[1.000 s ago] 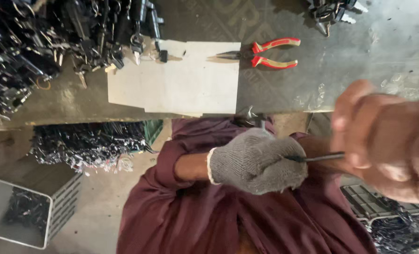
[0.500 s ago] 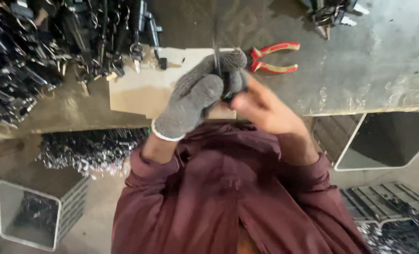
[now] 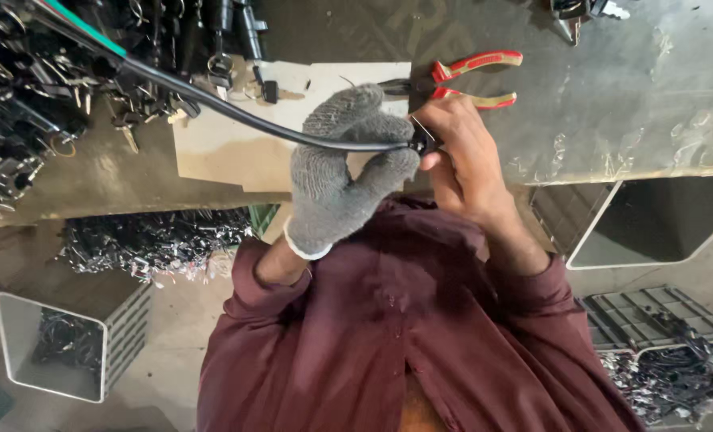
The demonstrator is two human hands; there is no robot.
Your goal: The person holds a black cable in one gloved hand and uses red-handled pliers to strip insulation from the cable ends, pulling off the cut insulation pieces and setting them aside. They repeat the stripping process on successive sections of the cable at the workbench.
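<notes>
My left hand [image 3: 342, 172], in a grey knit glove, is closed around a black cable [image 3: 212, 104] that runs from the upper left down to my hands. My bare right hand [image 3: 459, 152] pinches the cable's end fitting [image 3: 422, 144] beside the glove's fingers. Both hands sit over a pale sheet of card [image 3: 236, 144] on the bench. Red-handled pliers [image 3: 472, 78] lie on the bench just above my right hand.
A heap of dark metal parts and keys [image 3: 44, 88] fills the bench's upper left. A grey metal bench top [image 3: 628, 104] stretches right. Below are a white bin [image 3: 60, 352] at left, a white-rimmed bin [image 3: 660, 224] at right, a grey crate [image 3: 652, 320], and piles of dark parts [image 3: 148, 240].
Both hands have moved from my lap up to the bench. A long black cable now runs through the gloved left hand, with the right hand at its end.
</notes>
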